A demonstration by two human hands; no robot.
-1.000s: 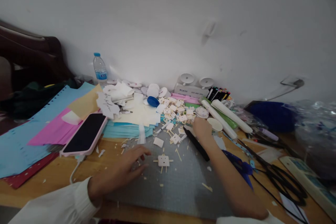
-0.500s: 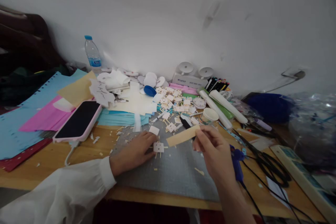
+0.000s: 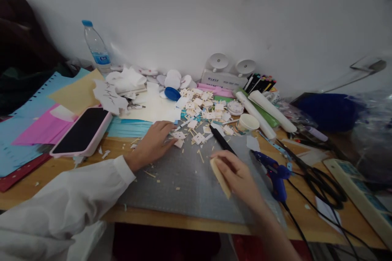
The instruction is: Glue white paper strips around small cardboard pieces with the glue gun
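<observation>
My left hand [image 3: 155,143] rests at the far left part of the grey cutting mat [image 3: 183,200], fingers stretched and apart. Its fingertips are at a small white paper square with dots and thin strips [image 3: 179,135], by the edge of a pile of similar paper figures [image 3: 202,106]. Over the mat's right side, my right hand [image 3: 237,175] pinches a tan paper strip [image 3: 221,178], which hangs tilted toward me. Just beyond that hand lies a black pen [image 3: 222,139].
At right are a blue glue gun [image 3: 275,171], black scissors [image 3: 321,183], cables and a power strip [image 3: 358,200]. A paper cup [image 3: 247,123] and white rolls [image 3: 255,114] stand farther back. On the left lie a phone [image 3: 81,132], coloured paper and a water bottle [image 3: 97,47].
My left hand has moved away from me, and the paper figure beside it now lies at the pile's edge. My right hand has turned the tan strip from sideways to pointing down toward me.
</observation>
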